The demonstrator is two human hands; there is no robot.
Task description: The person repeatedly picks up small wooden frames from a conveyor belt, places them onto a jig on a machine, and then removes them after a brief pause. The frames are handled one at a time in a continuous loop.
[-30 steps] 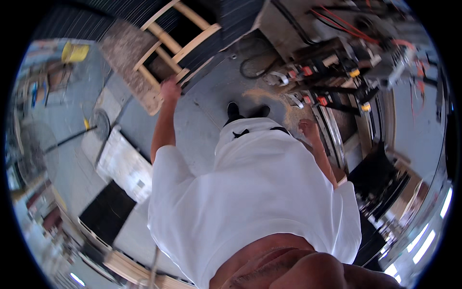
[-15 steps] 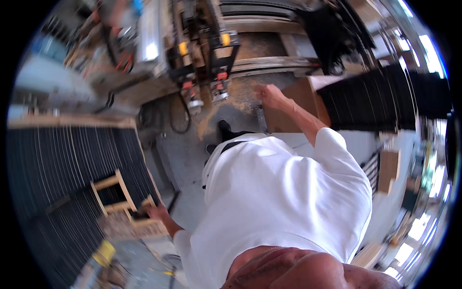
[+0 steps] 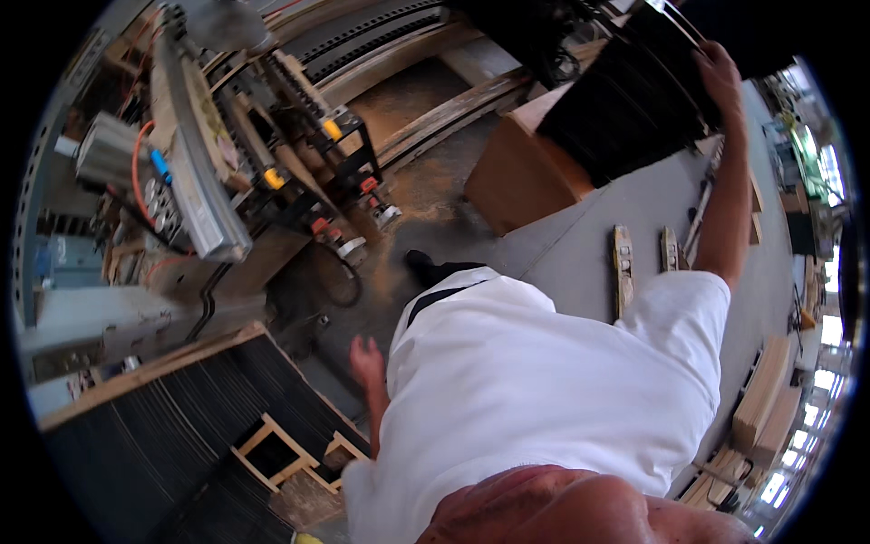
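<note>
My right arm is stretched out to the far right. My right hand (image 3: 720, 77) is at the end of a stack of black slats (image 3: 625, 104), its fingertips against the edge near a thin pale strip. Whether the fingers grip a slat is too small and blurred to see. The stack rests on a brown box-like support (image 3: 521, 172). Beside my left hip hangs my left hand (image 3: 367, 363), fingers apart and holding nothing. Below it, at the lower left, lies a second stack of black slats (image 3: 172, 426), with a small light wooden frame (image 3: 276, 453) on top.
A machine with steel rails (image 3: 213, 208) and yellow and red fittings stands at the far left. Sawdust (image 3: 417, 186) covers part of the floor ahead. Wooden pieces (image 3: 623, 267) lie on the floor to my right, with stacked boards (image 3: 766, 394) farther back.
I have turned toward the right. My right hand has gone from above the brown support out to the black slats' end. My left hand has left the small wooden frame and opened.
</note>
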